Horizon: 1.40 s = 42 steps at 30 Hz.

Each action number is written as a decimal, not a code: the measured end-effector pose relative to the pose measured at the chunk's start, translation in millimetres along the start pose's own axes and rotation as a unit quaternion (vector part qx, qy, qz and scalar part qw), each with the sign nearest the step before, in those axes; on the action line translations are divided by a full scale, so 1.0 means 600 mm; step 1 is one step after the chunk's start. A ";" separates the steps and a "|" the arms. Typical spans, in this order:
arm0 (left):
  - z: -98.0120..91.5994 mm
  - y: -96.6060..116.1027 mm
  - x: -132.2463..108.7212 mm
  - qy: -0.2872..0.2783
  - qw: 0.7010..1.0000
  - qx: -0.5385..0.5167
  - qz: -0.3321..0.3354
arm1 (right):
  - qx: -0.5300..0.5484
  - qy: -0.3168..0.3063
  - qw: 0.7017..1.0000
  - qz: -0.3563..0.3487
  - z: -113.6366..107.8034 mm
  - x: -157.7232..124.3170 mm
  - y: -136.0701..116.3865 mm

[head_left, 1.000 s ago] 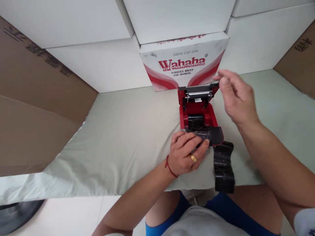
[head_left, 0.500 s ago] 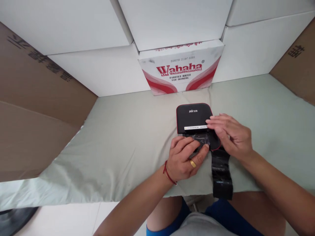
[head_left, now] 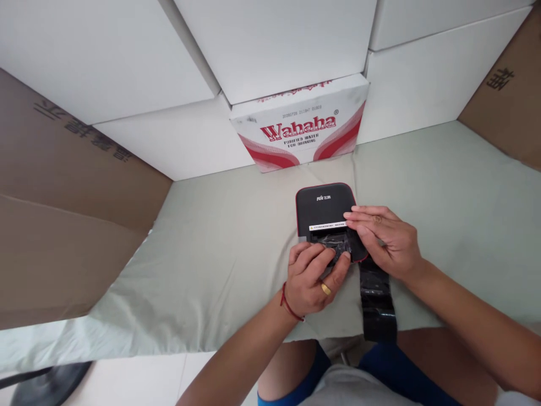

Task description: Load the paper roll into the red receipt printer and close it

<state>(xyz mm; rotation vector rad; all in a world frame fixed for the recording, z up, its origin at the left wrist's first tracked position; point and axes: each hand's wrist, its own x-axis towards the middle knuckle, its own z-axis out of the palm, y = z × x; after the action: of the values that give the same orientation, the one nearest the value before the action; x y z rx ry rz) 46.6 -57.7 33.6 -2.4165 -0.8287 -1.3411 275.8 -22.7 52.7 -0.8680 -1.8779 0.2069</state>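
Note:
A small black device (head_left: 324,211) with a red edge, much like a portable label printer, lies on the cloth. A white warning strip crosses it above an open slot. Crinkled clear plastic film (head_left: 336,242) shows at that slot, and my left hand (head_left: 310,276) has its curled fingers and thumb pinched on it; the fingertips partly hide what lies beneath. My right hand (head_left: 389,239) rests along the device's right side, fingers stretched out and fingertips touching its edge. A shiny black strip (head_left: 377,301) runs from below the device to the table's front edge.
Behind the device stands a white and red water carton (head_left: 302,138), backed by stacked white boxes (head_left: 152,144). Brown cardboard panels (head_left: 84,225) flank the table. Pale green cloth (head_left: 203,254) covers the tabletop, its front edge close to my legs.
The device's top has turned and come slightly toward me, lining up more with its lower part. My right hand has shifted a little with it. My left hand stays pinched at the slot.

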 end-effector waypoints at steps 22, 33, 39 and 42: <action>-0.010 -0.009 0.002 0.058 0.989 -0.107 -0.078 | -0.027 -0.078 0.995 -0.050 -0.011 -0.016 -0.014; 0.001 -0.060 -0.016 0.072 0.871 -0.332 -0.355 | 0.003 -0.091 0.995 -0.050 -0.014 -0.016 -0.019; 0.006 -0.076 -0.023 0.051 0.890 -0.303 -0.338 | 0.014 -0.070 0.996 -0.052 -0.006 -0.018 -0.017; 0.012 -0.080 -0.030 0.056 0.885 -0.330 -0.325 | 0.012 -0.052 0.996 -0.066 0.000 -0.024 -0.018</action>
<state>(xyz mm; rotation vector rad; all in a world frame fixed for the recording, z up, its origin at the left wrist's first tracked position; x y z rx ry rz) 15.9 -22.1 11.8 -2.5782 -1.4203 -2.3074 274.2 -39.9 47.5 -0.7249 -2.0185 0.1968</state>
